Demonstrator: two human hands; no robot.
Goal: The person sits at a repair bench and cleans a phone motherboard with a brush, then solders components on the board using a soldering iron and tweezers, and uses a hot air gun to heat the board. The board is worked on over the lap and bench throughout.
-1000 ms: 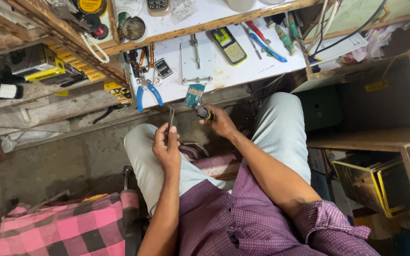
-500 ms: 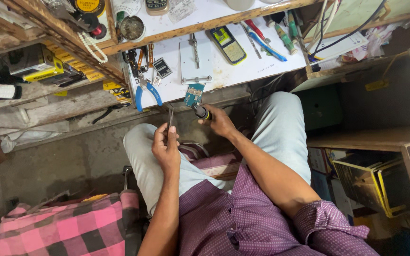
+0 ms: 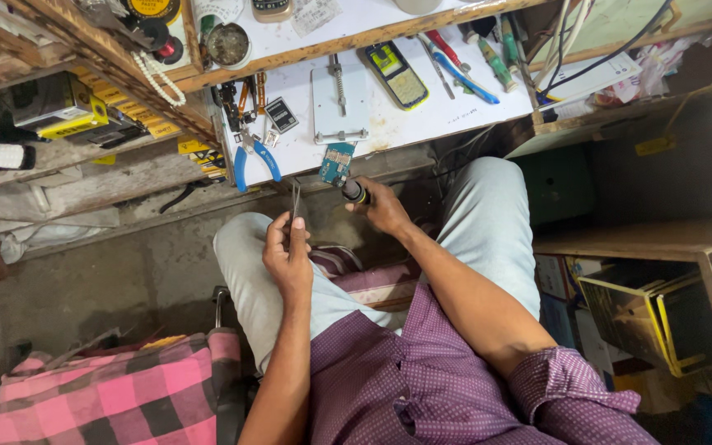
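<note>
Pinched in left hand (image 3: 288, 257): thin grey metal tweezers (image 3: 295, 200), tips just below small teal circuit board (image 3: 336, 162). Right hand (image 3: 385, 210): closed around black-handled soldering iron (image 3: 354, 191), tip at board's lower edge. Board lies on white benchtop (image 3: 389, 124); work under way, unfinished.

Grey concrete floor (image 3: 109, 280), wooden shelves (image 3: 644, 239), white worktop (image 3: 389, 124).

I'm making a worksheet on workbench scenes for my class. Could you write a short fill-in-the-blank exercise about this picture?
1. The left hand holds thin metal ____.
2. The small circuit board lies at the front edge of the ____ work surface.
3. The pliers on that surface have ____ handles.
4. The cloth at lower left is pink and ____ checked.

Missing words: tweezers; white; blue; black
</note>
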